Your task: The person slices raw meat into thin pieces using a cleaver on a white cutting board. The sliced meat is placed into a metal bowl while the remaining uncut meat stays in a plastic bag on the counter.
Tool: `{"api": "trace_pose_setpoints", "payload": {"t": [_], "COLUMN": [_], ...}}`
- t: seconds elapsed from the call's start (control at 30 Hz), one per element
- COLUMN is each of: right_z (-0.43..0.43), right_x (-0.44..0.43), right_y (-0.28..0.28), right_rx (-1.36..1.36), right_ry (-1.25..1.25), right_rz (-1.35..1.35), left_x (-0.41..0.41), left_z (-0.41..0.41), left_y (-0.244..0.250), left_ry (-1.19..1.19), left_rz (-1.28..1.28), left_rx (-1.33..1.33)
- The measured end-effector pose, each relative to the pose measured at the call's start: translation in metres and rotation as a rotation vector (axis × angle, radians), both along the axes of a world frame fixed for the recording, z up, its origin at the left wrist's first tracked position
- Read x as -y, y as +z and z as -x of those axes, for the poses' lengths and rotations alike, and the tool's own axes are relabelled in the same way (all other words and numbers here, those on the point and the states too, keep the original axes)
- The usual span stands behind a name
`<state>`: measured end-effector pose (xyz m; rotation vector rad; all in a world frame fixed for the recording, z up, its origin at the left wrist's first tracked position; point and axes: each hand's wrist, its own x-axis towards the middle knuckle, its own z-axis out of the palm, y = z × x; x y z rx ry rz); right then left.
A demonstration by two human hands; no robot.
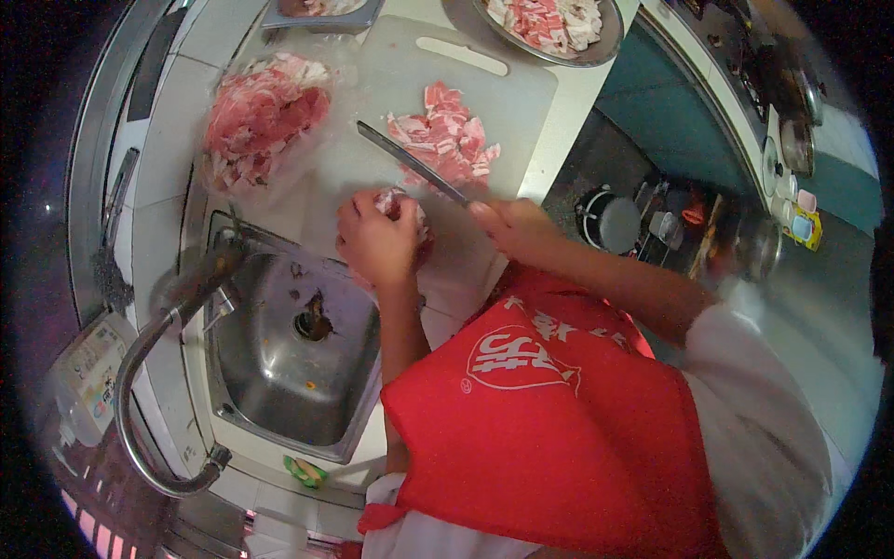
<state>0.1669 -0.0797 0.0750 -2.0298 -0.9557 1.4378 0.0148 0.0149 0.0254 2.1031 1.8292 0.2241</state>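
Note:
My right hand [515,227] grips the handle of a kitchen knife [412,162], its blade pointing up and left over a white cutting board [520,87]. Cut pieces of raw, fatty meat [447,133] lie on the board behind the blade. With my left hand [380,237] I hold a chunk of raw meat [421,241] on the near part of the board; my fingers hide much of it. A clear plastic bag of raw meat [269,122] rests at the board's left side.
Left of my left arm is a steel sink [279,370] with a curved faucet [126,405]. A metal bowl of meat [607,42] stands at the counter's far edge, and a tray [318,22] at the far left. Pots, including a dark lidded one [614,222], sit lower at right.

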Motion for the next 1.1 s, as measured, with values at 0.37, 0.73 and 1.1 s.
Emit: {"api": "trace_pose_setpoints", "payload": {"t": [0.37, 0.73, 1.1], "right_z": [-0.012, -0.003, 0.017], "right_x": [0.004, -0.04, -0.046], "right_y": [0.027, -0.002, -0.06], "right_rx": [0.113, 0.09, 0.199], "right_ry": [0.384, 0.436, 0.363], "right_rz": [-0.021, 0.075, -0.186], "left_x": [0.003, 0.002, 0.001], "left_z": [0.002, -0.001, -0.004], "left_y": [-0.008, -0.002, 0.0], "left_ry": [0.001, 0.01, -0.022], "left_rz": [-0.015, -0.036, -0.054], "left_rx": [-0.054, -0.049, -0.012]}}
